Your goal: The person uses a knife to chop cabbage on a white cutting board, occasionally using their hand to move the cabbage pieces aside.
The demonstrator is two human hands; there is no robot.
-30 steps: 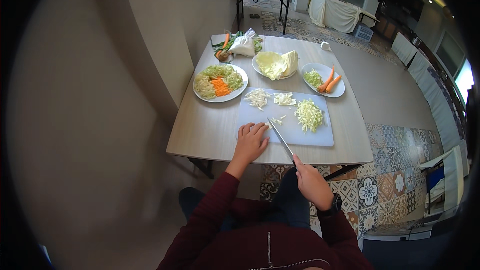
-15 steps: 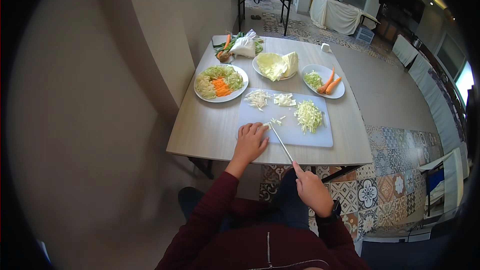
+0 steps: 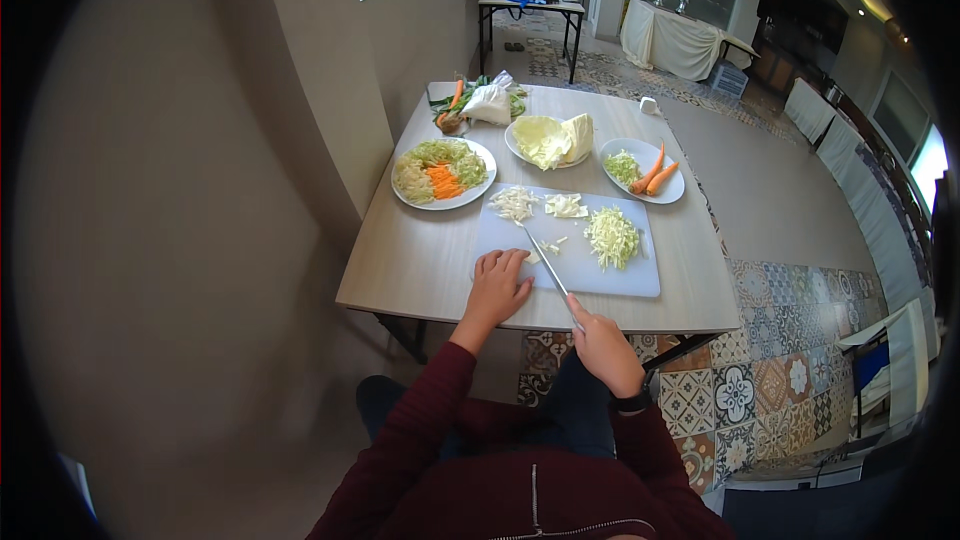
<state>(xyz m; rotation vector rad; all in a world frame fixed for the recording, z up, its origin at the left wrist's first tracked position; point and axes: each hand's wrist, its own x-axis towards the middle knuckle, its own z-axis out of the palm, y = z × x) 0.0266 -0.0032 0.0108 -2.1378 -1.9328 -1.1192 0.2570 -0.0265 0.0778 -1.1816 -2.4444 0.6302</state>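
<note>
Apparently at the slicing step, with the knife (image 3: pixel 545 262) over the near left part of the cutting board (image 3: pixel 625 283), tip toward far left, long axis slanting back to near right. Grips it in the closed right hand (image 3: pixel 604 348); rests the half-curled left hand (image 3: pixel 497 290) against a pale vegetable piece (image 3: pixel 533 257), hold unclear. Seems to call next for keeping that hand clear.

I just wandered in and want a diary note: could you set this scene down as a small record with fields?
Left hand: on the cutting board, beside the knife
Right hand: holding the knife
Board: three heaps of cut pale vegetables
Left plate: pale shreds, orange strips
Middle plate: large pale leaves
Right plate: two carrots, pale shreds
</note>
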